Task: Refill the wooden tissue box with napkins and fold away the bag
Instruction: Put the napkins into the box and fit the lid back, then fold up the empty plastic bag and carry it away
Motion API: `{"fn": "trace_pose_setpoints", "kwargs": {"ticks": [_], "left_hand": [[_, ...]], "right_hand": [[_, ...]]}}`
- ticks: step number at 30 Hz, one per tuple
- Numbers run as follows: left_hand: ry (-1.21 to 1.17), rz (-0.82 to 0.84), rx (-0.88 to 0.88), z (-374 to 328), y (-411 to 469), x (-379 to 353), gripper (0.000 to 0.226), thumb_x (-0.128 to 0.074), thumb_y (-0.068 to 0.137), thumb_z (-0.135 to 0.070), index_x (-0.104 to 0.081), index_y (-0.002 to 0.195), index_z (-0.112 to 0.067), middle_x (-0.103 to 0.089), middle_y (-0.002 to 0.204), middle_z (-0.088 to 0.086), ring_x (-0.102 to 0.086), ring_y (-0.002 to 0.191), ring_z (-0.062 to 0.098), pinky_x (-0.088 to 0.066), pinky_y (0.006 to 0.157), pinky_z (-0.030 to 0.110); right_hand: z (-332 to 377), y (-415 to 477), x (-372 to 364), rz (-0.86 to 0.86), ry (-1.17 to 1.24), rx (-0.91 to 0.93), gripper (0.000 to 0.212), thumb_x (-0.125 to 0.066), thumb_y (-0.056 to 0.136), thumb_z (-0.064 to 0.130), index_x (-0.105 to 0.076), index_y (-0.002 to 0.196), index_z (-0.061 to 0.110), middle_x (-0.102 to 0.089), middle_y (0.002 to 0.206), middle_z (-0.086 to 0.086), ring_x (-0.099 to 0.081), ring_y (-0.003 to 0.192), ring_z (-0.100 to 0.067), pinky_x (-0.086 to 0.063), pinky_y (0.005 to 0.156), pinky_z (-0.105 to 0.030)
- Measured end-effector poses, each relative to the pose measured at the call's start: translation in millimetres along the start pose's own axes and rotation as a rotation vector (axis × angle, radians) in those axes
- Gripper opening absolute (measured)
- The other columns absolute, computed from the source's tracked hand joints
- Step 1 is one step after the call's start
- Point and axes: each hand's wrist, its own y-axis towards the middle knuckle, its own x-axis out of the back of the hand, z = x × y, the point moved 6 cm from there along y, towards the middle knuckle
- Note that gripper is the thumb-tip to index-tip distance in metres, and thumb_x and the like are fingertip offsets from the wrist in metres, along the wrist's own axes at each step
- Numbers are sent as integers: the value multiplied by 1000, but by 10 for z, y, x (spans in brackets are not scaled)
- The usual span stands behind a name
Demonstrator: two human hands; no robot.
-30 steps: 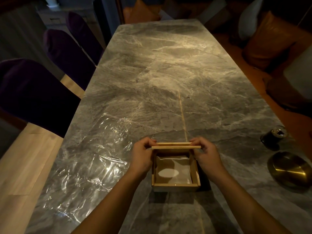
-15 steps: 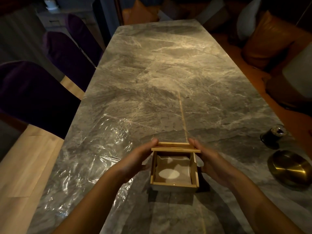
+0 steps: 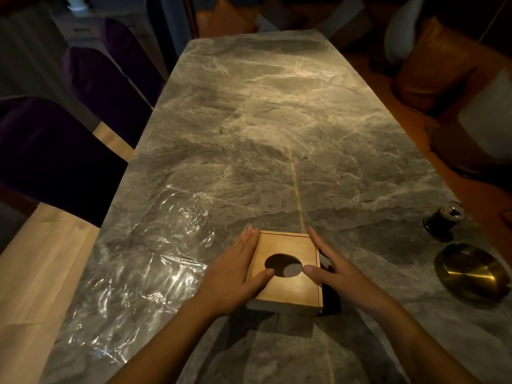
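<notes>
Marble table (image 3: 277,120) carries everything. Clear plastic bag (image 3: 155,261) lies flat and crumpled just left of the left hand (image 3: 235,275), not yet folded. Wooden tissue box (image 3: 288,273) sits between both hands, lid on, oval hole showing something pale inside. Left hand and right hand (image 3: 340,275) are flat and spread, gripping nothing, thumbs on the lid. Judgement: press evenly at both thumbs so the lid seats square.

Both forearms are bare to each hand, left hand (image 3: 235,275) and right hand (image 3: 342,275), with no sleeves visible.
</notes>
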Motion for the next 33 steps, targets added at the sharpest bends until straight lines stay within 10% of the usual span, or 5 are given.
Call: {"fn": "trace_pose_setpoints", "kwargs": {"ticks": [15, 23, 33], "left_hand": [[14, -73, 58, -23, -37, 160, 72, -38, 87, -62, -13, 147, -30, -20, 156, -2, -20, 141, 15, -24, 110, 36], [-26, -162, 154, 510, -298, 499, 63, -45, 88, -54, -29, 143, -28, -26, 155, -2, -19, 143, 15, -23, 116, 38], [130, -218, 348, 1592, -962, 870, 70, -35, 83, -61, -33, 141, -23, -36, 149, 2, -33, 136, 19, -27, 110, 34]], "right_hand": [[462, 155, 33, -178, -633, -152, 47, -47, 92, 32, -38, 137, 20, -31, 151, -2, -31, 136, -21, -23, 114, -47], [1025, 309, -601, -199, -933, 58, 44, -44, 92, 39, -41, 133, 23, -37, 146, -1, -29, 136, -18, -13, 113, -41], [1048, 681, -1911, 68, -894, 132, 41, -46, 91, 34, -42, 130, 22, -50, 130, -4, -46, 120, -25, -36, 98, -37]]}}
